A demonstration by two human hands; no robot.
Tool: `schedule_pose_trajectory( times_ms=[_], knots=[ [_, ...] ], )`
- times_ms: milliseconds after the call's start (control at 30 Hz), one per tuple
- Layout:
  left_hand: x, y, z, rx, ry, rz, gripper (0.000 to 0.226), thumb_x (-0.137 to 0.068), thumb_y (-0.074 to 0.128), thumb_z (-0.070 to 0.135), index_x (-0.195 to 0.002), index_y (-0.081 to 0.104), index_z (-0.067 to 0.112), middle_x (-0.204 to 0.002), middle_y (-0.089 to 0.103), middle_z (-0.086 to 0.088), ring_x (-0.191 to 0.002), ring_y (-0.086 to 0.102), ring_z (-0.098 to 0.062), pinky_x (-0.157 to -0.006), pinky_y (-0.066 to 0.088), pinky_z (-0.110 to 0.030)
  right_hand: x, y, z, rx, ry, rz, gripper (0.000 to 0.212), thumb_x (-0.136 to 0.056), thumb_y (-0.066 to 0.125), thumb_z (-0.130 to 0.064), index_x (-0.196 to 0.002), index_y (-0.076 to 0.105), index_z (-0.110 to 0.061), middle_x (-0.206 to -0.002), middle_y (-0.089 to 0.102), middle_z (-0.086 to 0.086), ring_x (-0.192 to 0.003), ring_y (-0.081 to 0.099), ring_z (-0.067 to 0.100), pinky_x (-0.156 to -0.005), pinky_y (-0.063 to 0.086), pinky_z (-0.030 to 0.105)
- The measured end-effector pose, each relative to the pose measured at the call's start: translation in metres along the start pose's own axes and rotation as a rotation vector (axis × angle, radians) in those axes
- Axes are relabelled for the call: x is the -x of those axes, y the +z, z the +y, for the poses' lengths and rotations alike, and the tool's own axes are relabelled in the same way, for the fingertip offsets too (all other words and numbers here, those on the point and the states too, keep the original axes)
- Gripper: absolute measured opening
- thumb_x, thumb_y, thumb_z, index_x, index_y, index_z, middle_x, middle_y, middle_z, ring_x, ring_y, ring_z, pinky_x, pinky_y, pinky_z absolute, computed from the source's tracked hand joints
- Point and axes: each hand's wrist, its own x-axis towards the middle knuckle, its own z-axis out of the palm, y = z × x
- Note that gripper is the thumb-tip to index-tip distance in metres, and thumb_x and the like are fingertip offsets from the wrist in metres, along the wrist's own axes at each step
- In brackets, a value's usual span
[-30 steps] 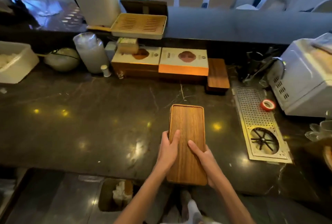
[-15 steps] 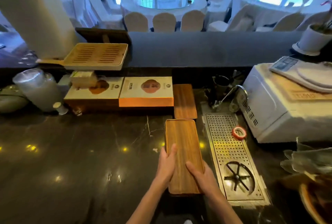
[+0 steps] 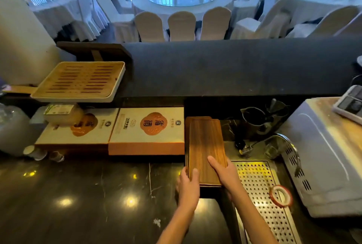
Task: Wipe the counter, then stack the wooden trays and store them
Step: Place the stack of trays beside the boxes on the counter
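Note:
A long brown wooden tray [image 3: 204, 145] lies lengthwise at the back of the dark marble counter [image 3: 98, 200], on top of another wooden tray whose far-left edge [image 3: 187, 121] peeks out beneath it. My left hand [image 3: 188, 187] grips the top tray's near left corner, thumb on its surface. My right hand [image 3: 225, 173] holds the near right edge, fingers laid on top. The lower tray is mostly hidden.
Two white-and-orange boxes [image 3: 147, 132] sit directly left of the trays. A perforated metal drain grate [image 3: 264, 194] with a roll of red tape [image 3: 280, 195] lies to the right, beside a white appliance [image 3: 323, 155]. A slatted bamboo tray [image 3: 80, 81] rests on the back ledge.
Both hands have carried the wooden tray from the counter's front edge to the back and onto the other wooden tray by the boxes. The view has moved forward with it.

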Motion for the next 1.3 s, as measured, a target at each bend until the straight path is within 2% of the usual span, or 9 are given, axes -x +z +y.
schedule_pose_trajectory(
  times_ms=[200,333,467,633,800,933,1033,1133,1300],
  knots=[
    [-0.020,0.008,-0.002,0.130,-0.053,0.002,0.066,-0.100,0.040,0.043,-0.155,0.007,0.027,-0.162,0.011,0.003,-0.149,0.017,-0.022,-0.121,0.021,-0.048,-0.031,0.016,0.003,0.166,-0.041,0.006,0.054,-0.083,0.068,-0.047,-0.130,0.050,-0.026,-0.109,0.064,-0.003,-0.099,0.065,0.015,-0.087,0.058,0.040],
    [-0.027,0.011,-0.008,0.255,-0.028,-0.022,0.048,-0.103,0.036,0.029,-0.150,0.028,0.025,-0.145,0.048,0.000,-0.137,0.042,-0.017,-0.117,0.032,-0.045,-0.039,0.024,-0.003,0.271,-0.056,0.066,0.059,-0.083,0.065,-0.050,-0.133,0.044,-0.029,-0.118,0.058,0.001,-0.109,0.059,0.020,-0.094,0.052,0.041],
    [-0.038,0.019,-0.005,0.356,-0.051,0.060,0.039,-0.102,0.040,0.023,-0.141,0.043,0.025,-0.129,0.060,0.000,-0.124,0.054,-0.018,-0.111,0.040,-0.045,-0.051,0.024,-0.007,0.560,-0.019,0.188,0.077,-0.080,0.061,-0.061,-0.145,0.035,-0.029,-0.135,0.036,0.009,-0.130,0.033,0.030,-0.106,0.033,0.042],
    [-0.049,0.025,0.001,0.523,-0.122,0.126,0.039,-0.101,0.042,0.020,-0.140,0.046,0.025,-0.128,0.061,-0.003,-0.122,0.056,-0.022,-0.109,0.043,-0.046,-0.056,0.023,-0.003,0.158,-0.057,-0.016,0.047,-0.087,0.065,-0.042,-0.129,0.049,-0.030,-0.120,0.062,-0.003,-0.117,0.058,0.020,-0.095,0.047,0.034],
    [-0.066,0.028,0.015,0.586,-0.170,0.207,0.037,-0.102,0.040,0.019,-0.136,0.052,0.019,-0.124,0.064,-0.005,-0.116,0.057,-0.019,-0.097,0.044,-0.032,-0.071,0.025,-0.013,0.112,-0.050,-0.025,0.060,-0.086,0.065,-0.045,-0.140,0.043,-0.026,-0.119,0.058,-0.007,-0.111,0.056,0.015,-0.094,0.045,0.031],
    [-0.069,0.028,0.016,0.570,-0.171,0.252,0.034,-0.101,0.042,0.017,-0.131,0.057,0.018,-0.118,0.067,-0.007,-0.112,0.061,-0.023,-0.102,0.048,-0.042,-0.078,0.024,-0.015,0.101,-0.023,-0.051,0.069,-0.083,0.066,-0.051,-0.142,0.039,-0.029,-0.125,0.057,-0.006,-0.113,0.056,0.015,-0.093,0.045,0.031],
    [-0.068,0.028,0.012,0.612,-0.197,0.219,0.037,-0.102,0.041,0.020,-0.137,0.051,0.019,-0.126,0.063,-0.009,-0.120,0.058,-0.027,-0.108,0.043,-0.048,-0.077,0.019,-0.014,0.101,0.004,-0.080,0.074,-0.081,0.067,-0.055,-0.144,0.038,-0.030,-0.132,0.058,-0.002,-0.115,0.058,0.018,-0.095,0.048,0.034],
    [-0.070,0.025,0.012,0.676,-0.279,0.140,0.039,-0.102,0.040,0.024,-0.140,0.045,0.017,-0.131,0.059,-0.014,-0.124,0.054,-0.031,-0.112,0.037,-0.049,-0.073,0.008,-0.013,-0.044,0.120,-0.135,0.078,-0.081,0.064,-0.058,-0.147,0.036,-0.026,-0.129,0.062,0.004,-0.106,0.064,0.017,-0.078,0.055,0.027],
    [-0.062,0.012,0.011,0.853,-0.399,-0.051,0.038,-0.098,0.047,0.031,-0.130,0.052,0.010,-0.123,0.063,-0.021,-0.121,0.056,-0.038,-0.115,0.030,-0.056,-0.032,0.014,0.011,-0.393,0.324,-0.074,0.080,-0.081,0.066,-0.053,-0.145,0.038,-0.013,-0.128,0.063,0.014,-0.116,0.061,0.029,-0.096,0.052,0.042]
  ],
)
